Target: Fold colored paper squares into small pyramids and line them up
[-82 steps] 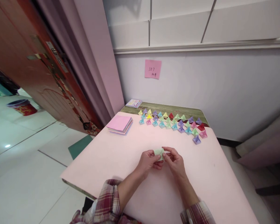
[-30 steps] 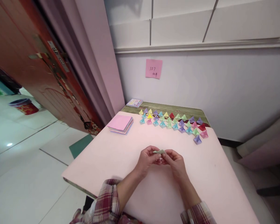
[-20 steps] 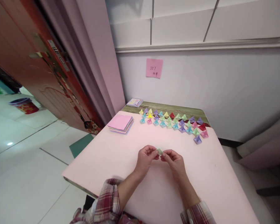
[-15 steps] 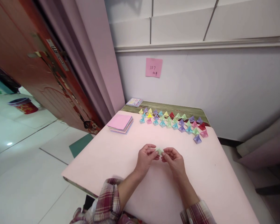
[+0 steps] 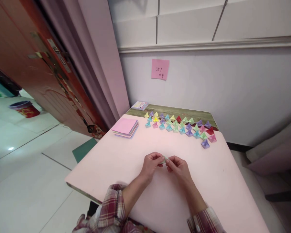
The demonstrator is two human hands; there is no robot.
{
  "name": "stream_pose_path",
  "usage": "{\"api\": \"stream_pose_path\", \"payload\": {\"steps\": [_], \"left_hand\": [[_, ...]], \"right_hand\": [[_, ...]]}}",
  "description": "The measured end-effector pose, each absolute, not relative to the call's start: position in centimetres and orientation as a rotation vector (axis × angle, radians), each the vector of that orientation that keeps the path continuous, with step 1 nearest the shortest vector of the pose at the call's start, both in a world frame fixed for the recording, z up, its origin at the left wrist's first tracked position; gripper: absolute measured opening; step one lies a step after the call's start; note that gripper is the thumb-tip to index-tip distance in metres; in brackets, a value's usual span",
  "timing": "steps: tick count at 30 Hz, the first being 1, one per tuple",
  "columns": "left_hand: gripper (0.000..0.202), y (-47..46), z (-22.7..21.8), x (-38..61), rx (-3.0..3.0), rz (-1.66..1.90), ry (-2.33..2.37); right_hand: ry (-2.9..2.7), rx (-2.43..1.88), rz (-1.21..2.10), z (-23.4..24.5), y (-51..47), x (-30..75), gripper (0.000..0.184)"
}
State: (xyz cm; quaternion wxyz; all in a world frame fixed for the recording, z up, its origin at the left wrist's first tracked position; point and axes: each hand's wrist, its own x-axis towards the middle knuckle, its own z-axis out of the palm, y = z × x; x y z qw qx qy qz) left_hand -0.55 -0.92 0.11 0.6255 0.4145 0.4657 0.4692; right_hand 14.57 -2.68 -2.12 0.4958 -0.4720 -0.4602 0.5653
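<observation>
Forearms in plaid sleeves [image 5: 111, 207] are coming up from the bottom edge and angling inward over the pink table [image 5: 220, 194], so that the two hands are meeting near its middle. The left hand [image 5: 150, 165] is curling half closed with its wrist low, its fingertips pinching the left edge of a small pale green folded paper [image 5: 164, 159]. That paper is sitting between the two hands, mostly hidden by them; whether it is touching the tabletop cannot be told. The right hand [image 5: 178, 169] is mirroring the pose, its fingers bending in and its thumb and forefinger gripping the paper's right edge. Farther back, a stack of pink paper squares [image 5: 125, 127] is lying at the table's left, and rows of coloured folded pieces [image 5: 181, 127] are standing along the far edge, well apart from the hands.
</observation>
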Motion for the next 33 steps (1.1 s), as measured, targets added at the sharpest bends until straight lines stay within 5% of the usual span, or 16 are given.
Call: {"api": "stream_pose_path", "payload": {"steps": [33], "left_hand": [[0.023,-1.1,0.3,-0.5,1.108,1.008,1.105]], "right_hand": [[-1.073,-1.267,1.26,-2.6,-2.4,15.2,0.028]]}}
